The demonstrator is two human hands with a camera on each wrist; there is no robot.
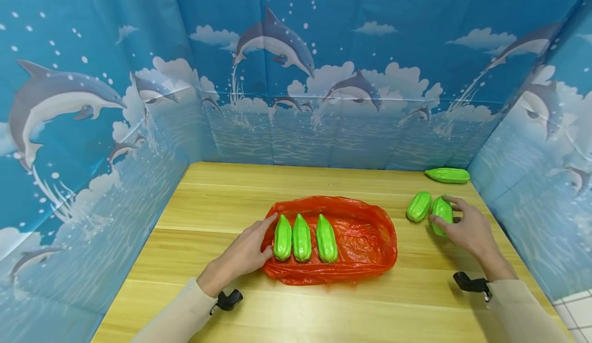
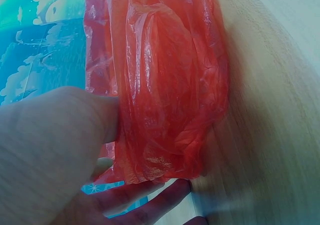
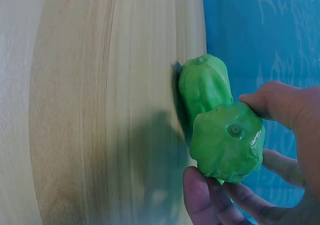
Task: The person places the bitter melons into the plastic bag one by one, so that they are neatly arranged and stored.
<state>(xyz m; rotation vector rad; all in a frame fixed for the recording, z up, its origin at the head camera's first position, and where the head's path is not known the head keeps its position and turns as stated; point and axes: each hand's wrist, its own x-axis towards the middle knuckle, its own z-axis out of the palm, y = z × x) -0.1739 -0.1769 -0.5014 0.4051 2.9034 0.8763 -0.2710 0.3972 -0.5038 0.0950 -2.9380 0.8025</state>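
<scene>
My left hand (image 1: 245, 248) holds the left side of a red plastic bag (image 1: 370, 271) that lies spread open on the table. In the left wrist view, the thumb is at the bag's rim and the fingers are along its outer side. Three shiny green ridged gourds (image 1: 302, 240) lie side by side in the bag's left half, pointed ends away from me. At the right, my right hand (image 1: 472, 227) grips another green ridged gourd (image 3: 227, 142) between thumb and fingers, its stem end facing the wrist camera.
Just left of the held one lies a loose green gourd (image 1: 419, 207). A longer one (image 1: 447, 175) lies sideways at the table's far right corner. The wooden table (image 1: 222, 189) is bounded by blue dolphin-print curtains (image 1: 324, 127) at the back and both sides.
</scene>
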